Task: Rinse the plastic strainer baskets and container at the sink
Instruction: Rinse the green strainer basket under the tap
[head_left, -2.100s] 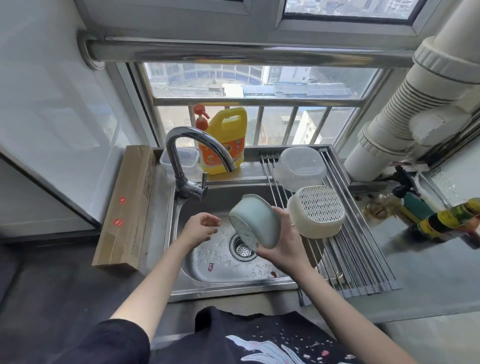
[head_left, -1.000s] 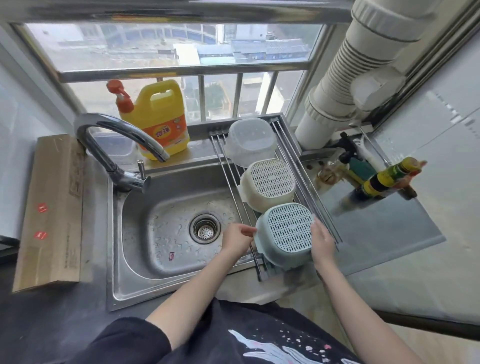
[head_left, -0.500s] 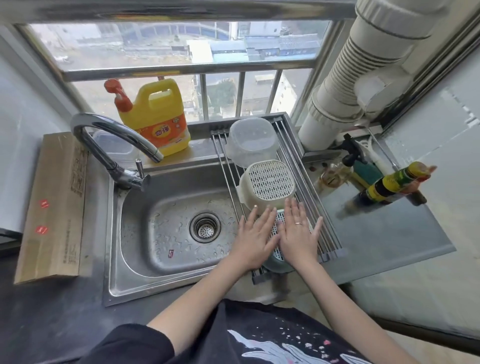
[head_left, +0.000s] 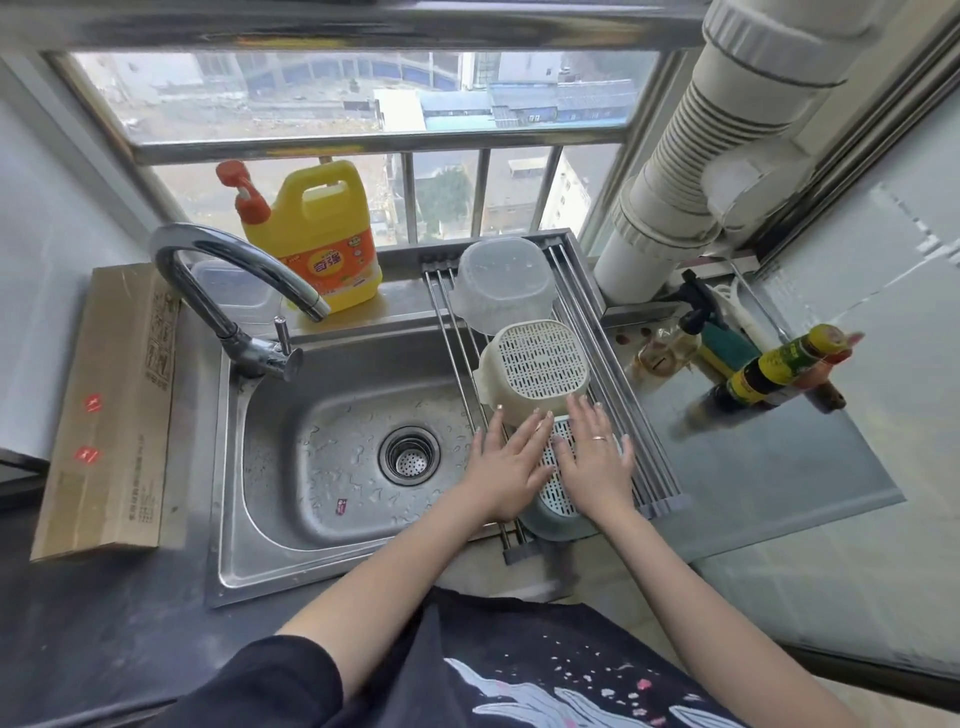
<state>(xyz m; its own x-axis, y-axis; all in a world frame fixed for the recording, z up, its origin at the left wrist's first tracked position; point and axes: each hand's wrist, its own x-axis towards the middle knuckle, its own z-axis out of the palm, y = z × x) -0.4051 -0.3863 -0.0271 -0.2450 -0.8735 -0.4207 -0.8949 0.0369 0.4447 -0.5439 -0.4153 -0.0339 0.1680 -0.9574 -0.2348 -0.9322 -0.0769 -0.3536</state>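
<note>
A cardboard box (head_left: 106, 415) lies on the worktop left of the sink (head_left: 291, 457). Behind the sink stands a yellow detergent jug (head_left: 317, 239). On the drying rack (head_left: 644, 431) over the sink's right side, a clear container (head_left: 501, 283), a cream strainer (head_left: 535, 371) and a pale blue-green strainer (head_left: 558, 491) sit upside down in a row. The left hand (head_left: 506, 467) and right hand (head_left: 595, 460) rest flat on the blue-green strainer, each grip released, fingers straight.
</note>
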